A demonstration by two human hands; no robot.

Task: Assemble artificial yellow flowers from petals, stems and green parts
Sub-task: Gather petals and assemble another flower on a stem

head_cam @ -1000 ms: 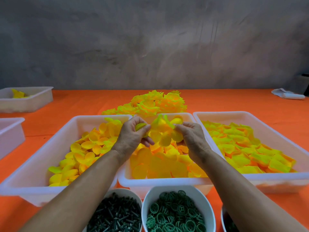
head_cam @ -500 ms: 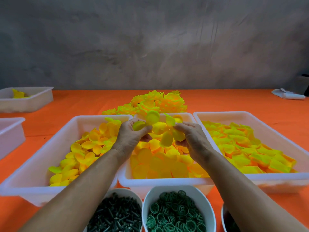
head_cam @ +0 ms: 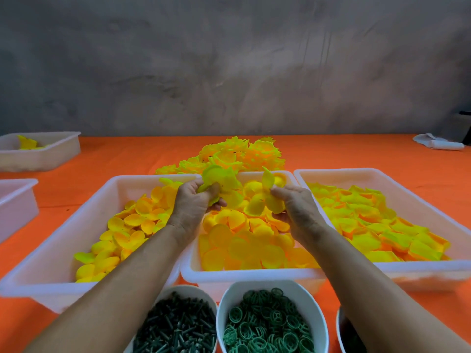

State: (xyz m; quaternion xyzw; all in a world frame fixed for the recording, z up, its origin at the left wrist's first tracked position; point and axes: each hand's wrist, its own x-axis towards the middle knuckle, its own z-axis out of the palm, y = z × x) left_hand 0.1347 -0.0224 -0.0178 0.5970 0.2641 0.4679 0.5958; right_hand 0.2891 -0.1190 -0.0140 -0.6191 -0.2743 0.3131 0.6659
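Head view. Both hands are raised over the far end of the middle tray (head_cam: 249, 275), a little apart. The left hand (head_cam: 192, 207) curls its fingers round a part-built yellow flower (head_cam: 220, 180); the right hand (head_cam: 297, 208) pinches a separate cluster of yellow petals (head_cam: 266, 200). Neither piece touches the tray contents below.

Risks, as judged: the thin petals look limp and may fold or slip from the pinch as the two pieces are joined; a dropped piece would land among the loose petals beneath and be hard to tell apart. A misaligned layer could seat crookedly.

Surface and room. An orange tabletop (head_cam: 114, 159) carries three white trays of petals side by side. Near its front edge stand a bowl of dark stems (head_cam: 175, 327) and a bowl of green rings (head_cam: 265, 324). Finished flowers (head_cam: 244, 154) are heaped behind the trays, and a further tray (head_cam: 40, 151) sits toward the far left corner. A grey plastered wall (head_cam: 229, 64) closes the view.
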